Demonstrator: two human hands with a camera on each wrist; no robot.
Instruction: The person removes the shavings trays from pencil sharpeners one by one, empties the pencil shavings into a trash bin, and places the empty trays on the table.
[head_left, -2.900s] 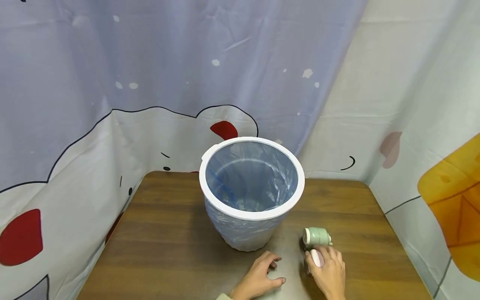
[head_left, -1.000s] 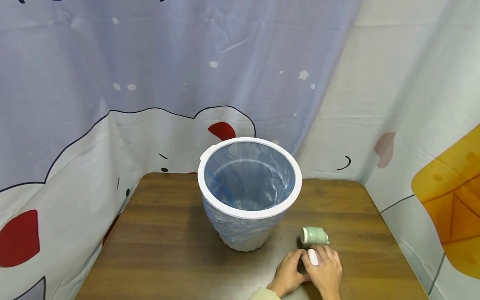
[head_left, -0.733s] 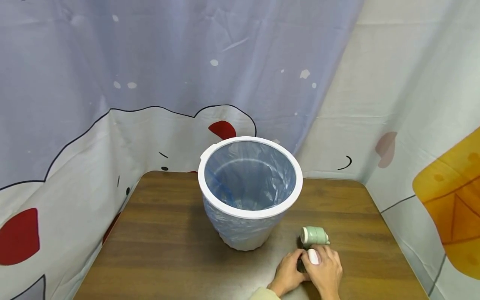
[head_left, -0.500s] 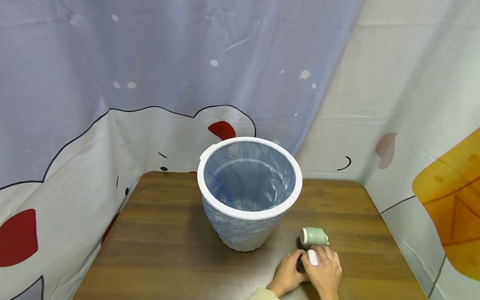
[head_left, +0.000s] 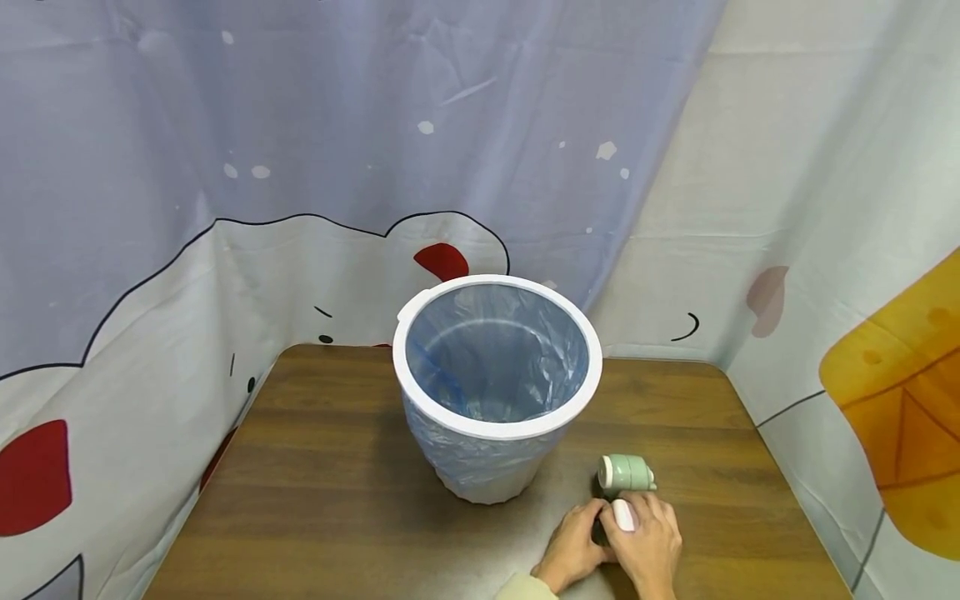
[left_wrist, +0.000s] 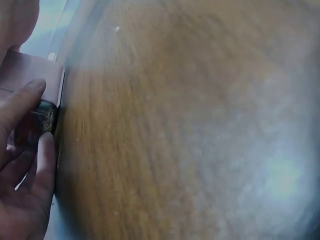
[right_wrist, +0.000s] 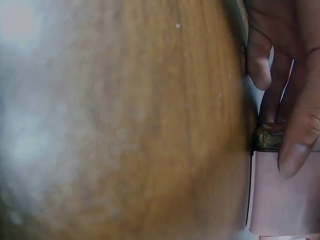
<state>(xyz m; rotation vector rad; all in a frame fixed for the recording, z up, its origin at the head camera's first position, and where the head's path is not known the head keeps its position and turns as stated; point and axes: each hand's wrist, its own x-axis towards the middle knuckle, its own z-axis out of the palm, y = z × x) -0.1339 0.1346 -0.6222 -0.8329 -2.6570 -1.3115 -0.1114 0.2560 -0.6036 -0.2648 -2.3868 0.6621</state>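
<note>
A pink case (right_wrist: 277, 205) with a white oval end (head_left: 623, 515) stays low over the wooden table, held by my right hand (head_left: 651, 533). At its other end is a dark see-through box (right_wrist: 265, 140) with brownish bits inside. My left hand (head_left: 572, 546) pinches that box between thumb and fingers, as the left wrist view also shows. Both hands meet at the pink case, and their palms hide much of it. Just behind my right hand, a small pale-green cylinder with a cream end (head_left: 628, 472) lies on its side.
A white bin (head_left: 495, 430) lined with a clear bluish bag stands left of and behind the hands. The brown table (head_left: 330, 475) runs back to a printed curtain (head_left: 315, 125), which also hangs along both sides.
My left hand has moved right from in front of the bin and taken hold of the dark box. Over the last second both hands have kept the same pose.
</note>
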